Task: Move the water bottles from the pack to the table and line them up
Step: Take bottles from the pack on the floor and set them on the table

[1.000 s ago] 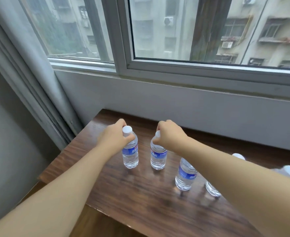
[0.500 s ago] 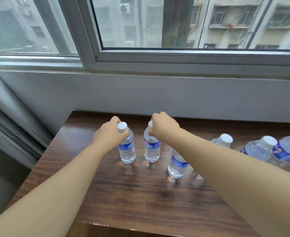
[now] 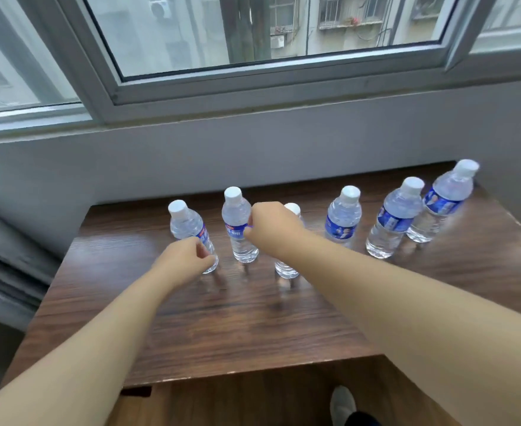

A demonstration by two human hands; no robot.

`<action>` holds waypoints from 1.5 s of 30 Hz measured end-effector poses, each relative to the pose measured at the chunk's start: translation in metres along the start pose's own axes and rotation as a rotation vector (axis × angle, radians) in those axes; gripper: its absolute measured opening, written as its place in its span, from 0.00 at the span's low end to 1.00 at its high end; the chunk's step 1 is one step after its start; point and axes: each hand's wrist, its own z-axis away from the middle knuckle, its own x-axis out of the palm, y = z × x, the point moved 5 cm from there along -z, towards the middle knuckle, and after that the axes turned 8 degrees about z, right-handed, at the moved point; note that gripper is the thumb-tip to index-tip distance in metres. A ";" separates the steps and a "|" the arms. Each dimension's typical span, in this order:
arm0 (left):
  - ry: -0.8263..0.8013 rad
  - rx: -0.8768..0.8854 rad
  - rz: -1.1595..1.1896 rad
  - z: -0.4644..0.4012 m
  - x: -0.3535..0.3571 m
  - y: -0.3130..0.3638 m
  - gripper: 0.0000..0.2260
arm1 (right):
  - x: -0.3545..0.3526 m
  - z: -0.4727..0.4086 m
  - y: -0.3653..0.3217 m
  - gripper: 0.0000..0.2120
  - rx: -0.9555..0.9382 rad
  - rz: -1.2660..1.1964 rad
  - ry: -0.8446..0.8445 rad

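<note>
Several clear water bottles with white caps and blue labels stand in a rough row on the dark wooden table (image 3: 222, 321). My left hand (image 3: 185, 259) hovers with curled fingers in front of the lower part of the leftmost bottle (image 3: 187, 224); its cap is free. My right hand (image 3: 271, 226) is curled beside the label of the second bottle (image 3: 237, 219) and covers most of the third bottle (image 3: 285, 270). Three more bottles stand to the right: one (image 3: 343, 216), another (image 3: 396, 216) and the last (image 3: 443, 201). No pack is in view.
A grey wall and window sill (image 3: 283, 139) run just behind the table. A curtain (image 3: 4, 241) hangs at the left. The table's front edge (image 3: 253, 370) is close to me, with wooden floor and my shoe (image 3: 342, 404) below it.
Both hands have come off the caps of the two left bottles and dropped back toward me. The view has swung right, and the bottles on the right now show fully.
</note>
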 end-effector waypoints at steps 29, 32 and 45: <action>-0.824 0.938 -0.413 0.167 0.554 0.556 0.08 | 0.062 0.422 0.710 0.08 1.037 -0.697 0.164; -0.876 0.914 -0.397 0.174 0.601 0.604 0.09 | 0.063 0.467 0.758 0.05 1.133 -0.791 0.253; -1.027 0.869 -0.390 0.128 0.812 0.842 0.10 | 0.008 0.539 1.003 0.04 1.429 -1.014 0.542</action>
